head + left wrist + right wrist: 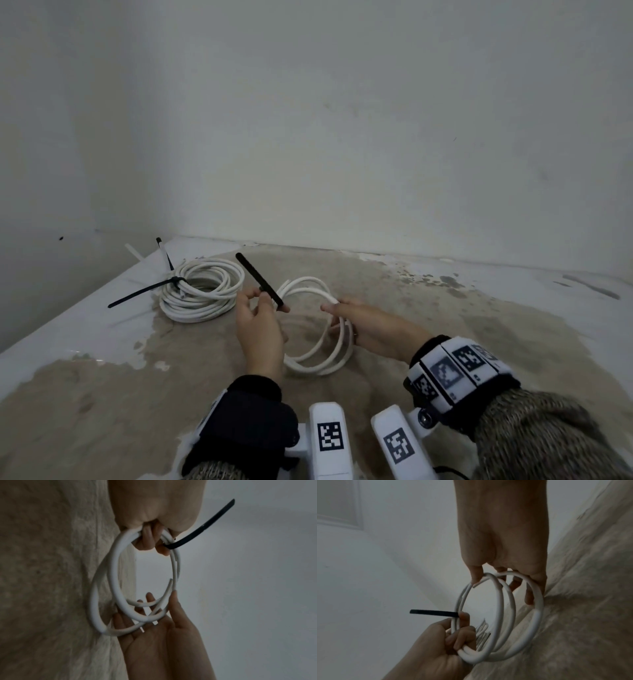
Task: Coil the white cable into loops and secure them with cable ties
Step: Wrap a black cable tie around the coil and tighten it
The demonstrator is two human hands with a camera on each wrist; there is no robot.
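White cable [317,329]: a small coil of a few smooth, stiff round loops, held upright between both hands just above the table [479,325]; its cut ends stick out loose.
Left hand [262,329]: fingers curled round one side of the coil, also pinching a black cable tie [261,281], a flat, narrow strip that juts up and away.
Right hand [366,329]: palm and relaxed fingers cupping the opposite side of the loops, steadying rather than clenching.
Step in hand: coiling looks finished; the tie is being brought to the bundle, not yet wrapped, as far as the dim wrist views allow.
Next move calls for: gathering the splayed loops together, passing the strip round them, threading its tip through the head and pulling snug.
Finished coil [202,291]: larger white bundle lying flat on the table to the left, already cinched by a black tie [144,291] with a long tail.
Table surface: patchy, rough beige over white.
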